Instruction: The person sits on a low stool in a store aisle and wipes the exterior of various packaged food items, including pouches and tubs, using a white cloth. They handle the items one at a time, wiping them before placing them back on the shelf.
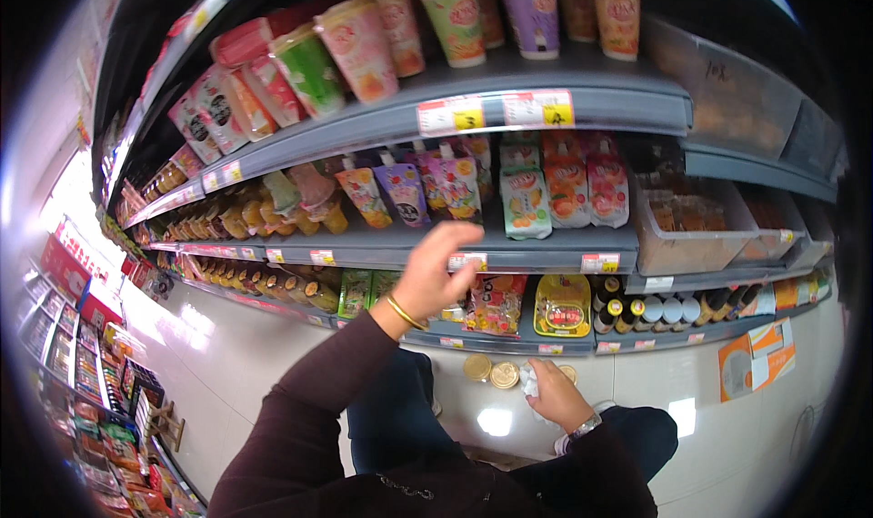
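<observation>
My left hand (436, 272), with a gold bangle at the wrist, is raised in front of the middle shelf's edge (382, 259). Its fingers are curved, the thumb stands apart, and nothing shows in its grasp. Near it on that shelf stand spouted drink pouches (455, 184), with white pouches (526, 201) further right. Low over the floor, my right hand (560, 396) grips a crumpled white cloth or tissue (529, 381). Beside it on the tiles are round containers with gold-coloured lids (505, 375); another gold lid (567, 375) is partly hidden behind that hand.
Paper cups (453, 23) line the upper shelf. Clear plastic bins (696, 245) stand at right. Below are snack bags (496, 303), a yellow tray pack (562, 305) and jars (617, 313). An orange-and-white carton (757, 361) sits on the floor. A small wooden stool (164, 419) is at left.
</observation>
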